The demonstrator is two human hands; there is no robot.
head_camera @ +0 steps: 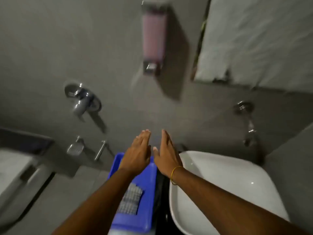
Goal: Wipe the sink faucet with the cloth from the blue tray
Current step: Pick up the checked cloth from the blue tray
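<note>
A blue tray (145, 214) stands left of the white sink (228, 187). In the tray lies a grey checked cloth (130, 200), folded flat. The chrome sink faucet (249, 126) juts from the grey wall above the sink's far right. My left hand (138, 154) hovers flat over the tray's far end, fingers stretched out, holding nothing. My right hand (166, 153) is beside it, edge-on, fingers straight and empty, with a yellow band at the wrist. Both hands are beyond the cloth and not touching it.
A pink soap dispenser (154, 39) hangs on the wall above the hands. A mirror (257, 39) is at the upper right. A chrome wall tap (83, 99), a soap dish (75, 148) and a bar (100, 151) are at left, with a toilet (17, 180) in the lower left.
</note>
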